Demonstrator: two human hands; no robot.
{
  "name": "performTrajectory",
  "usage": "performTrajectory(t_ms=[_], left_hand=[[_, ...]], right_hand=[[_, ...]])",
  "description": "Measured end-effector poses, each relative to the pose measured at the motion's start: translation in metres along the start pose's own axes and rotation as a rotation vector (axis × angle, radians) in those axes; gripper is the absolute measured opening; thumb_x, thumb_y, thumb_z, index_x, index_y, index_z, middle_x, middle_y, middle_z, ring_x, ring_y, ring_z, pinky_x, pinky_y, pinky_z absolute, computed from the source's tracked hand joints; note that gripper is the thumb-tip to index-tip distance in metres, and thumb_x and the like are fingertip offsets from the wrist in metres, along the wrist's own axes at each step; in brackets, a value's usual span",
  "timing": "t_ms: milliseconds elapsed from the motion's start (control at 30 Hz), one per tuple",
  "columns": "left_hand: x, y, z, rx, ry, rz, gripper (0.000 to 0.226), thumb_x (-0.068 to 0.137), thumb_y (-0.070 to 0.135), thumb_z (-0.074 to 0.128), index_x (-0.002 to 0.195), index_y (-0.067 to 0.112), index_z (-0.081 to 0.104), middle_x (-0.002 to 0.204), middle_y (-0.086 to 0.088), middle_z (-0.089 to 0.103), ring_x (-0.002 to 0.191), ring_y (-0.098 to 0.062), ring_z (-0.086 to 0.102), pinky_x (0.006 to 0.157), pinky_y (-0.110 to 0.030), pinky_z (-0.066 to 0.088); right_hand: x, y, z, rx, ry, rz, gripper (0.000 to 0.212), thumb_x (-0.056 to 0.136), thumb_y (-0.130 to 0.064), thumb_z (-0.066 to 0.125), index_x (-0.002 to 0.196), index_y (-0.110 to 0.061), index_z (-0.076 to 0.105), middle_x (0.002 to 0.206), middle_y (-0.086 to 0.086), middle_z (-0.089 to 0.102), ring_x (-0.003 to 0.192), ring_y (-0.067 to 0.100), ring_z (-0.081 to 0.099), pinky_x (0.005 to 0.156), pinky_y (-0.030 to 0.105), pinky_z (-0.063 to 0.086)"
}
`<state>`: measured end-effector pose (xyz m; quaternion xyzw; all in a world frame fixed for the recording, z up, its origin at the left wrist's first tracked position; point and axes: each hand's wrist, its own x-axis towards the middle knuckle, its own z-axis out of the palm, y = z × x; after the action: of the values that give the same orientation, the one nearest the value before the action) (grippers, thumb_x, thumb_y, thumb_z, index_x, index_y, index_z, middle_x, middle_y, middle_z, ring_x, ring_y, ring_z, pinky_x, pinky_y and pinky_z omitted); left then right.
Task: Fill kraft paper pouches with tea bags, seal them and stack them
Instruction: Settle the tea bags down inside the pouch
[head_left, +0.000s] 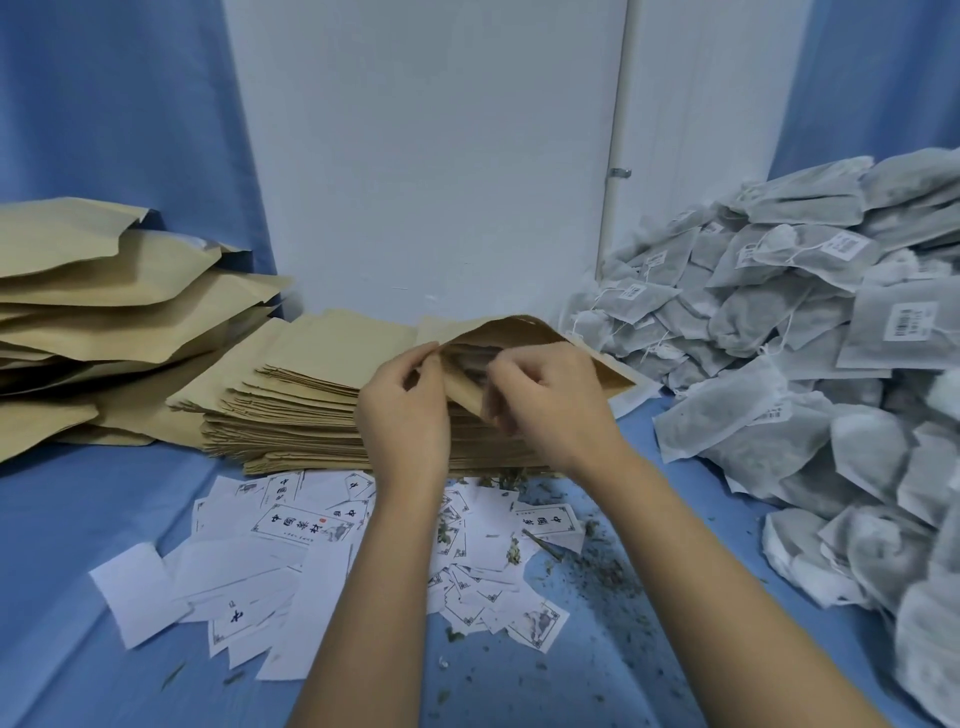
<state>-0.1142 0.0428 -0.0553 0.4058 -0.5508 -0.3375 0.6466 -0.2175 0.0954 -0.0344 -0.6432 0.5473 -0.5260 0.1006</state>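
1. Centrally, our left hand (402, 410) pinches the mouth's left edge on an open brown kraft paper pouch (524, 327).
2. Our right hand (550, 405) curls its fingers around the mouth's lower lip.
3. We hold the pouch over a stack of flat kraft pouches (311, 405), with heaped grey mesh tea bags (779, 322) to the right.

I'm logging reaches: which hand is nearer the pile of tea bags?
Right. The right hand grips the open pouch just left of the tea bag pile; the left hand pinches the pouch's other edge, farther left.
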Motion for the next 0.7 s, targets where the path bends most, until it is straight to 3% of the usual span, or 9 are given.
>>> performTrajectory(t_ms=[100, 167, 200, 267, 333, 467, 533, 600, 700], left_hand=[[0.001, -0.001, -0.004, 0.007, 0.046, -0.004, 0.022, 0.091, 0.016, 0.054, 0.104, 0.015, 0.073, 0.103, 0.002, 0.071, 0.098, -0.014, 0.063, 0.084, -0.020, 0.046], [0.004, -0.003, -0.006, 0.021, 0.066, -0.007, 0.021, 0.092, 0.017, 0.056, 0.105, 0.016, 0.072, 0.103, 0.004, 0.070, 0.097, -0.011, 0.063, 0.080, -0.013, 0.045], [0.004, -0.005, -0.006, 0.041, 0.068, -0.003, 0.021, 0.091, 0.017, 0.057, 0.106, 0.016, 0.072, 0.102, 0.006, 0.069, 0.094, -0.007, 0.063, 0.078, -0.008, 0.044], [0.002, -0.008, -0.005, 0.090, 0.059, 0.044, 0.020, 0.091, 0.017, 0.058, 0.105, 0.014, 0.072, 0.098, 0.009, 0.066, 0.083, 0.006, 0.058, 0.072, 0.002, 0.037], [-0.002, -0.009, -0.005, 0.140, 0.036, 0.124, 0.017, 0.091, 0.019, 0.060, 0.098, 0.014, 0.074, 0.094, 0.008, 0.065, 0.077, 0.013, 0.053, 0.069, 0.005, 0.033], [-0.004, -0.007, -0.001, 0.171, 0.000, 0.142, 0.015, 0.090, 0.025, 0.061, 0.076, 0.022, 0.067, 0.082, 0.012, 0.061, 0.072, 0.016, 0.053, 0.065, -0.003, 0.038], [-0.003, -0.006, 0.005, 0.035, 0.080, -0.039, 0.006, 0.084, 0.020, 0.068, 0.086, 0.018, 0.063, 0.093, 0.005, 0.060, 0.073, 0.010, 0.058, 0.062, -0.007, 0.042], [0.000, -0.005, 0.008, -0.296, 0.091, -0.315, 0.025, 0.082, 0.009, 0.070, 0.102, 0.004, 0.056, 0.098, -0.007, 0.059, 0.069, -0.006, 0.063, 0.056, -0.014, 0.049], [0.001, -0.001, 0.007, -0.560, -0.098, -0.646, 0.012, 0.089, 0.007, 0.059, 0.082, -0.001, 0.053, 0.062, -0.006, 0.048, 0.035, -0.007, 0.044, 0.033, -0.014, 0.036]], right_hand=[[0.002, 0.001, -0.010, 0.102, -0.504, 0.381, 0.035, 0.085, -0.022, 0.046, 0.077, -0.002, 0.072, 0.070, 0.016, 0.071, 0.053, 0.024, 0.065, 0.048, 0.022, 0.050], [0.003, 0.008, -0.010, -0.029, -0.560, 0.440, 0.032, 0.091, -0.026, 0.049, 0.101, -0.003, 0.069, 0.098, 0.015, 0.072, 0.086, 0.027, 0.070, 0.075, 0.034, 0.058], [0.003, 0.011, -0.010, -0.138, -0.539, 0.399, 0.030, 0.092, -0.030, 0.049, 0.102, -0.007, 0.067, 0.104, 0.011, 0.070, 0.097, 0.027, 0.066, 0.085, 0.037, 0.054], [0.003, 0.013, -0.007, -0.296, -0.472, 0.287, 0.026, 0.095, -0.033, 0.048, 0.086, -0.014, 0.062, 0.087, 0.005, 0.064, 0.091, 0.027, 0.058, 0.077, 0.031, 0.047], [0.002, 0.016, -0.002, -0.300, -0.378, 0.266, 0.028, 0.096, -0.036, 0.047, 0.085, -0.013, 0.060, 0.083, 0.003, 0.061, 0.087, 0.025, 0.055, 0.073, 0.032, 0.042], [0.001, 0.022, 0.015, 0.210, -0.072, 0.485, 0.031, 0.093, -0.042, 0.051, 0.097, -0.014, 0.064, 0.092, 0.002, 0.065, 0.080, 0.016, 0.063, 0.077, 0.032, 0.055], [0.001, 0.020, 0.022, 0.651, 0.036, 0.638, 0.023, 0.091, -0.038, 0.059, 0.093, -0.016, 0.064, 0.085, 0.005, 0.065, 0.066, 0.012, 0.062, 0.062, 0.022, 0.056], [-0.001, 0.020, 0.027, 0.929, 0.064, 0.733, 0.023, 0.087, -0.034, 0.066, 0.093, -0.012, 0.065, 0.077, 0.006, 0.068, 0.058, 0.011, 0.062, 0.055, 0.018, 0.054], [-0.002, 0.021, 0.033, 0.976, 0.071, 0.792, 0.030, 0.083, -0.036, 0.069, 0.093, -0.008, 0.065, 0.067, 0.002, 0.065, 0.053, 0.009, 0.057, 0.047, 0.015, 0.048]])
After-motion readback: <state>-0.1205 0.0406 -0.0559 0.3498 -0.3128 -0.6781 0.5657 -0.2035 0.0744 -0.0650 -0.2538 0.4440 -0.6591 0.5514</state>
